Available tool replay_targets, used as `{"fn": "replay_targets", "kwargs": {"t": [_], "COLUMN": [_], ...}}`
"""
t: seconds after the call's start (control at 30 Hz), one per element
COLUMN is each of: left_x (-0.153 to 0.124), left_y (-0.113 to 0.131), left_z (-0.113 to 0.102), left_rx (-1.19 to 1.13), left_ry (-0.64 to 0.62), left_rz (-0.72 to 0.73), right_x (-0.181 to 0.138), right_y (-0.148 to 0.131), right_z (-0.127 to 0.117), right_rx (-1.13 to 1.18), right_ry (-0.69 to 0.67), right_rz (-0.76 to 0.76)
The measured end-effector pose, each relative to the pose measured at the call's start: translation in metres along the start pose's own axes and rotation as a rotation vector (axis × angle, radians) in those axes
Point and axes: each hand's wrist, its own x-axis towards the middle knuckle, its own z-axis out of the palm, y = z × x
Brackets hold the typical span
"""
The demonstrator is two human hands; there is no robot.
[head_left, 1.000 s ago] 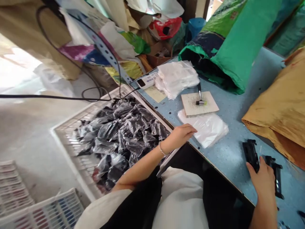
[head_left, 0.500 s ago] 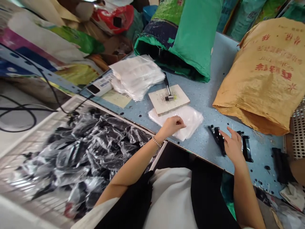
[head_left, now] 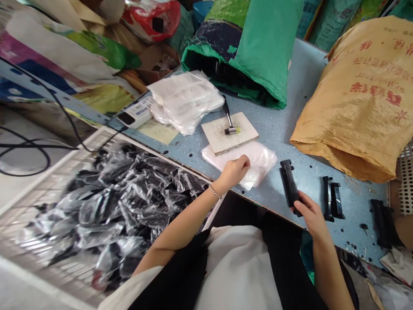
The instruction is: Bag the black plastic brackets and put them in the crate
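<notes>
My left hand (head_left: 237, 170) rests over the near side of a stack of clear plastic bags (head_left: 263, 159), thumb and fingers closed together. Whether a bag is pinched between the fingertips is hidden. At the table's front edge, my right hand (head_left: 310, 214) grips the near end of a long black plastic part (head_left: 289, 185), thumb on top. The part points away from me, its far end by the table surface. To the right of that hand lie two similar black parts (head_left: 333, 198), side by side.
A rubber-headed hammer (head_left: 230, 130) lies on a pale board (head_left: 214, 140). More bags (head_left: 183, 97) are piled behind. A green sack (head_left: 264, 60) and a yellow sack (head_left: 351, 103) lie with mouths facing me. Left stands a white wire basket (head_left: 29, 191) of bagged black items.
My right hand has closed on the black part and drawn back toward me, turning the part slightly. The left hand's fingers have curled in more, staying over the bags.
</notes>
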Motion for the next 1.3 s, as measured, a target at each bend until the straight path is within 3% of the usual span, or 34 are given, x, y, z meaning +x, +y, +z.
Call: {"fn": "replay_targets", "kwargs": {"t": [0.1, 0.2, 0.37, 0.53, 0.63, 0.77, 0.9, 0.97, 1.03, 1.13, 1.23, 1.3], "left_x": [0.002, 0.001, -0.009, -0.011, -0.008, -0.011, -0.039, -0.057, -0.071, -0.080, -0.087, -0.100], "left_y": [-0.002, -0.006, -0.004, -0.004, -0.012, -0.012, 0.013, 0.027, 0.037, 0.040, 0.038, 0.039], "left_z": [-0.006, -0.025, -0.046, -0.035, -0.032, -0.033, -0.032, -0.030, -0.026, -0.022, -0.028, -0.044], "left_rx": [-0.057, -0.030, 0.306, 0.399, 0.351, 0.236, 0.264, 0.241, 0.193, 0.163, 0.169, 0.139], "left_ry": [0.022, 0.101, 0.064, 0.101, 0.059, 0.091, 0.035, -0.026, -0.072, -0.135, -0.140, -0.047], "left_rz": [-0.030, 0.045, 0.328, 0.173, 0.195, 0.276, 0.445, 0.581, 0.659, 0.625, 0.549, 0.481], "right_x": [0.004, 0.010, 0.014, 0.014, 0.010, 0.011, 0.028, 0.036, 0.039, 0.028, 0.007, -0.001], "right_y": [-0.011, -0.010, -0.007, -0.020, -0.025, -0.029, -0.030, -0.028, -0.026, -0.028, -0.038, -0.044], "right_z": [0.054, 0.086, 0.088, 0.090, 0.092, 0.099, 0.110, 0.115, 0.121, 0.132, 0.129, 0.117], "right_rx": [0.590, 0.788, 0.960, 1.091, 1.137, 1.094, 1.091, 1.075, 0.927, 0.619, 0.387, 0.223], "right_ry": [-0.334, -0.361, -0.387, -0.363, -0.389, -0.516, -0.628, -0.573, -0.399, -0.245, -0.362, -0.500], "right_rz": [0.212, 0.391, 0.451, 0.455, 0.402, 0.454, 0.511, 0.432, 0.264, 0.076, -0.066, -0.160]}}
